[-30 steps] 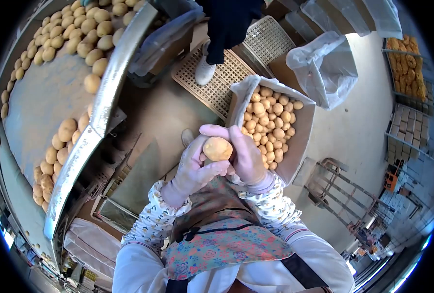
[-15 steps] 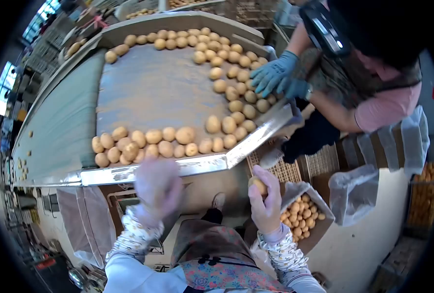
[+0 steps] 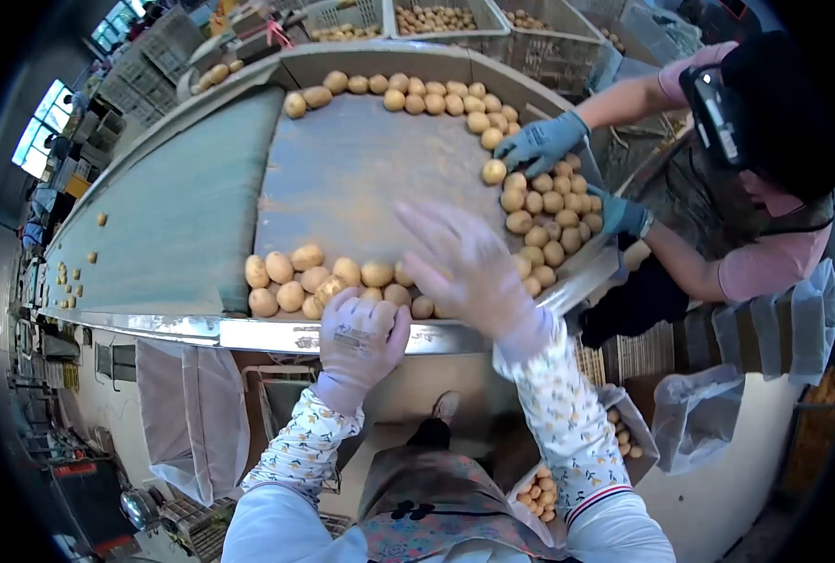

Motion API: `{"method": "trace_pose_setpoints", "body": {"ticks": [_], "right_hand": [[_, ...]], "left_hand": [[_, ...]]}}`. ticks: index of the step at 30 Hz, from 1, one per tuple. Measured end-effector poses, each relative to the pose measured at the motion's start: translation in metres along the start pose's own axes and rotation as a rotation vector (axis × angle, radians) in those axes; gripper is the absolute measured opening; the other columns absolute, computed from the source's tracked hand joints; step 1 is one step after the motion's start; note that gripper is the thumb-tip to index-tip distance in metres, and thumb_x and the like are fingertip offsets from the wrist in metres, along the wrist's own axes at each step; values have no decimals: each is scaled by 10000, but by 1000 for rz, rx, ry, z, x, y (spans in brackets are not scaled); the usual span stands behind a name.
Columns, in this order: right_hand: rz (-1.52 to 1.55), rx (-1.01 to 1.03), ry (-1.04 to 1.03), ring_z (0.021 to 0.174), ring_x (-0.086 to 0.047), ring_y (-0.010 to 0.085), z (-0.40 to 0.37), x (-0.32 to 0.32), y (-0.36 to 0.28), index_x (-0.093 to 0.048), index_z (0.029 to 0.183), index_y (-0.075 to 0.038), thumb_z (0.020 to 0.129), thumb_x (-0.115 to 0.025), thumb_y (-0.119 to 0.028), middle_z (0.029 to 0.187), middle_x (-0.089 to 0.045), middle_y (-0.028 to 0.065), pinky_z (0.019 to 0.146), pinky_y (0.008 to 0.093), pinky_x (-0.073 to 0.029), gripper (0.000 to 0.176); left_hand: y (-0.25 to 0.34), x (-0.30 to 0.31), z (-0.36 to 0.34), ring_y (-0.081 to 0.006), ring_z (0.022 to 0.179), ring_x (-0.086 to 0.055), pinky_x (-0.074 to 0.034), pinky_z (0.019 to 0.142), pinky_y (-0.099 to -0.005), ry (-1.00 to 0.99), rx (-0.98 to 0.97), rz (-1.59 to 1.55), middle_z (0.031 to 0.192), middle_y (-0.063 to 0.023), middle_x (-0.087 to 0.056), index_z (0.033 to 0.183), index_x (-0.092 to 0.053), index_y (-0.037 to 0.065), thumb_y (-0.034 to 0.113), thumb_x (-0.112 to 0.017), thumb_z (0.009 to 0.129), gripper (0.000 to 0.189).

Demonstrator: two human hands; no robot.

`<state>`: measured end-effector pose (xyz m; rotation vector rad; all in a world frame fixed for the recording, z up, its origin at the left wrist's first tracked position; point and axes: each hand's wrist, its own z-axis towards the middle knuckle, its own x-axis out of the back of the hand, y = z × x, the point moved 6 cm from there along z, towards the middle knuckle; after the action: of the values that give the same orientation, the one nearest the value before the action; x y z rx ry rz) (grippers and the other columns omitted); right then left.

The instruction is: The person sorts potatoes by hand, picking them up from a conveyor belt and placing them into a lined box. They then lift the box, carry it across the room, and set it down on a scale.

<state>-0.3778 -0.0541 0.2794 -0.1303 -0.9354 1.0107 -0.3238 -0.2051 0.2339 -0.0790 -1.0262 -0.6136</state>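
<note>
Both my hands wear thin pale gloves. My left hand (image 3: 361, 340) is at the table's near metal rim, fingers curled against the row of potatoes (image 3: 291, 296); whatever lies inside them is hidden. Over the near right part of the sorting table (image 3: 370, 178), my right hand (image 3: 469, 267) is smeared by motion, with its fingers spread and no potato visible in it. It covers part of the near row. More potatoes (image 3: 551, 202) are gathered at the right end, and others line the far edge.
A co-worker at the right has blue-gloved hands (image 3: 541, 145) among the potatoes. A green belt (image 3: 168, 216) adjoins the table's left side. Below my right arm stand a lined box of potatoes (image 3: 638, 427) and a bag of potatoes (image 3: 536, 495). Crates (image 3: 450, 38) stand behind.
My right hand has risen from beside the box to over the table, and the potato it held is no longer visible. My left hand has moved right along the rim. The view has shifted.
</note>
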Motion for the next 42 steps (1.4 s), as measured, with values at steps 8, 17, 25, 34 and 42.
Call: {"method": "trace_pose_setpoints", "body": {"ticks": [8, 17, 25, 34, 42], "right_hand": [[-222, -517, -159, 1313, -425, 398, -223, 10, -3, -458, 1411, 2, 800, -679, -277, 1412, -459, 225, 1102, 556, -301, 708], [-274, -1235, -14, 1206, -511, 393, -526, 41, -16, -534, 1322, 2, 855, -677, -197, 1310, -549, 215, 1068, 459, -396, 527], [-778, -1400, 265, 1052, -566, 424, -760, 168, 53, -535, 1302, -38, 867, -657, -281, 1189, -583, 228, 906, 520, -468, 513], [-593, -1473, -54, 1366, -355, 436, -752, 89, 2, -478, 1430, -167, 779, -697, -425, 1456, -376, 297, 1083, 718, -192, 734], [-570, -1192, 392, 1179, -496, 380, -708, 153, 114, -629, 1229, -159, 834, -654, -355, 1247, -545, 198, 1011, 620, -314, 442]], "left_hand": [[11, -13, -5, -231, 638, -594, -529, 886, -441, 1, -78, 80, 656, -37, -589, 736, -565, 103, 87, -734, 830, 194], [187, -116, -105, -320, 1184, -591, -303, 1110, -579, -414, -457, -652, 1229, -144, -638, 1230, -603, 33, 148, -691, 821, 434], [363, -331, -257, -459, 1185, -510, -416, 1000, -548, -1041, 28, -706, 1348, -268, -505, 1453, -347, -8, 406, -747, 808, 864], [425, -436, -245, -379, 957, -670, -507, 877, -473, -994, 9, -63, 985, -213, -703, 1090, -651, 37, 425, -488, 956, 442], [424, -429, -245, -385, 945, -667, -512, 849, -476, -876, 33, -65, 989, -210, -702, 1094, -651, 51, 442, -522, 946, 438]]}}
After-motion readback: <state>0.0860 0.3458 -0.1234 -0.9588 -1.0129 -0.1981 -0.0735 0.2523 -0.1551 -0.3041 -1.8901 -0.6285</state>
